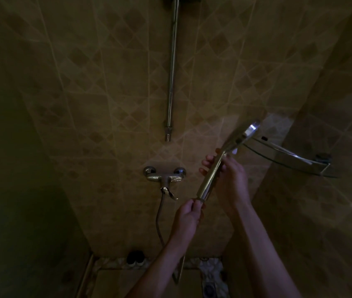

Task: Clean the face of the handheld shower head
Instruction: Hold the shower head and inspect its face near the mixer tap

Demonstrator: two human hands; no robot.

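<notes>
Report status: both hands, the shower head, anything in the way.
Left hand grips handle base. Right hand grips upper handle. Shower head held tilted up right, no cloth on it. Glass shelf close beside the head.

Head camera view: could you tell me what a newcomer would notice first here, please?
The eye goes first to the chrome shower head, held up right of centre with a bright glint on its rim. The right hand grips its handle midway, while the left hand pinches the handle's lower end. Behind them, a vertical metal rail runs down the dim tiled wall above the mixer tap, with a glass corner shelf at right.
</notes>
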